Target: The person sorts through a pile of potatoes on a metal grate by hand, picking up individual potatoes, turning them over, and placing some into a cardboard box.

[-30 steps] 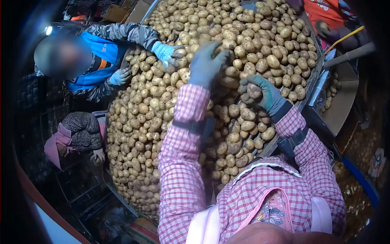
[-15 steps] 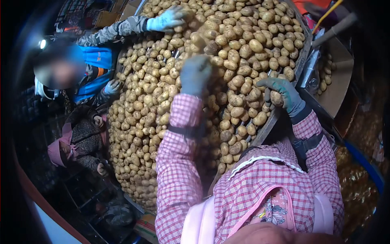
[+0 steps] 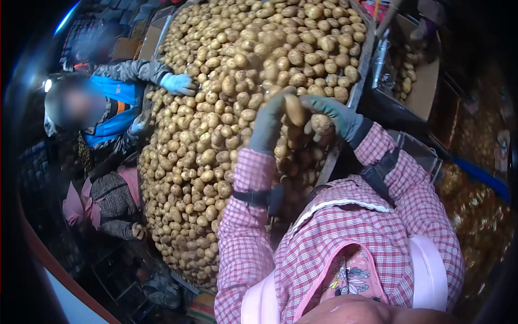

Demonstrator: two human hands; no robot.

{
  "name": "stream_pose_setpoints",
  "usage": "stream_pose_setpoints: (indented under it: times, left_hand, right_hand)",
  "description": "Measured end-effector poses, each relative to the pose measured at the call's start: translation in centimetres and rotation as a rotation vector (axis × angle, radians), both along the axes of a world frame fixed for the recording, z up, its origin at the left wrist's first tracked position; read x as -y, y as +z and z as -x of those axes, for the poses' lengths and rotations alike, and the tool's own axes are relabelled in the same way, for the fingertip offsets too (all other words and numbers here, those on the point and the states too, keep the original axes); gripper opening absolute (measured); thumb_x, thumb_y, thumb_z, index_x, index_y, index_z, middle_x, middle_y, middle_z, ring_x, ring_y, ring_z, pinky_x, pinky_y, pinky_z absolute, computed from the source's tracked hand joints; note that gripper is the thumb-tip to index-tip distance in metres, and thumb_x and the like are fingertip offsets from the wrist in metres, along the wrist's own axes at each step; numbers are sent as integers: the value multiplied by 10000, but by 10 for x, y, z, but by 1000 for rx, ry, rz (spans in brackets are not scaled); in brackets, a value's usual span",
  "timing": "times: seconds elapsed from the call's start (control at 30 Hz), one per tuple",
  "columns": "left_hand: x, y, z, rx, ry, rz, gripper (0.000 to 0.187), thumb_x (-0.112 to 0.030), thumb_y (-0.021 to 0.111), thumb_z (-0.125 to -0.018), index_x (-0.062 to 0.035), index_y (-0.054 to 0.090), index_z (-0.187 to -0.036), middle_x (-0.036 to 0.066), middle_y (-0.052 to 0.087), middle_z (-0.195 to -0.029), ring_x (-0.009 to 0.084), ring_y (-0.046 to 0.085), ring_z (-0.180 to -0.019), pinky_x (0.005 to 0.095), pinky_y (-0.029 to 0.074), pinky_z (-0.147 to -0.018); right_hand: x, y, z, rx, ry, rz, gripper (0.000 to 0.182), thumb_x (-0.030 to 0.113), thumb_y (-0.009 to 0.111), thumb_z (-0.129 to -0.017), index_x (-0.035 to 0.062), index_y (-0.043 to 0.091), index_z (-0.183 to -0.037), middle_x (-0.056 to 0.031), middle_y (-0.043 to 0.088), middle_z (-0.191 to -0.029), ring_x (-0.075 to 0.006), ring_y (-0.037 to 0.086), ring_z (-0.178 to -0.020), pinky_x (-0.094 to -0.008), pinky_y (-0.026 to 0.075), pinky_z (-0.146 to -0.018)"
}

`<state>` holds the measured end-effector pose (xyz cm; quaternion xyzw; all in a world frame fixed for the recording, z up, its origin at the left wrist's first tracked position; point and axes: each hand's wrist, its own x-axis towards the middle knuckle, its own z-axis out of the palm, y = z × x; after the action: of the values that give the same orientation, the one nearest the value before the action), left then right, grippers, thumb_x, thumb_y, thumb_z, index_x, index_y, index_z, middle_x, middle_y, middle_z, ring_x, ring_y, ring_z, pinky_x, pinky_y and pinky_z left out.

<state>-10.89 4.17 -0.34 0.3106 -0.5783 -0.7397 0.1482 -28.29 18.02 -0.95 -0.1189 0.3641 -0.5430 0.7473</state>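
Observation:
Potatoes (image 3: 199, 135) cover a large raised table whose rim (image 3: 367, 65) shows at the right. Above them, my gloved left hand (image 3: 268, 121) is closed on a long potato (image 3: 294, 110), at the centre of the view. Close beside it on the right, my gloved right hand (image 3: 335, 117) curls around a rounder potato (image 3: 320, 124). The fingertips of both hands nearly meet near the long potato. Both gloves are grey-green and look dirty.
Across the table at the left, a person in a blue vest (image 3: 110, 110) reaches a light blue glove (image 3: 178, 84) onto the potatoes. Below, a second person (image 3: 110, 202) stands at the edge. A cardboard box (image 3: 423, 92) with potatoes is at the right.
My left hand has come nearer to my right hand and now holds a long potato. My right hand has moved left with its potato. The co-worker's blue glove has moved down and left.

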Motion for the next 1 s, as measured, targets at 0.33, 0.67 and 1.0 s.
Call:
stream_pose_setpoints:
  times: [0.33, 0.67, 1.0]
  left_hand:
    - [-19, 21, -72, 175, 158, 295, 427, -71, 410, -1051, -22, 568, -1445, 106, 623, -1393, 199, 582, -1291, 332, 481, -1075]
    - [40, -10, -248, 1084, 461, 1004, 583, -411, 539, -1057, -25, 488, -1490, 261, 496, -1483, 390, 497, -1354, 456, 424, -1125]
    - [91, -89, -244, 1246, 396, 1050, 703, -570, 606, -949, -53, 572, -1423, 325, 602, -1318, 458, 587, -1224, 500, 475, -1035]
  right_hand:
    - [-66, 6, 9, 172, -143, 34, 612, 521, 550, -1028, -27, 594, -1296, -160, 728, -1012, -222, 721, -636, -337, 601, -476]
    - [-216, -33, 78, -81, -591, -150, 704, 616, 549, -997, -4, 569, -1330, -146, 732, -938, -236, 711, -587, -357, 600, -451]
    - [-363, -30, 294, -931, -1114, -377, 386, 298, 662, -1002, 89, 629, -1324, -55, 687, -1203, -164, 670, -961, -319, 544, -741]
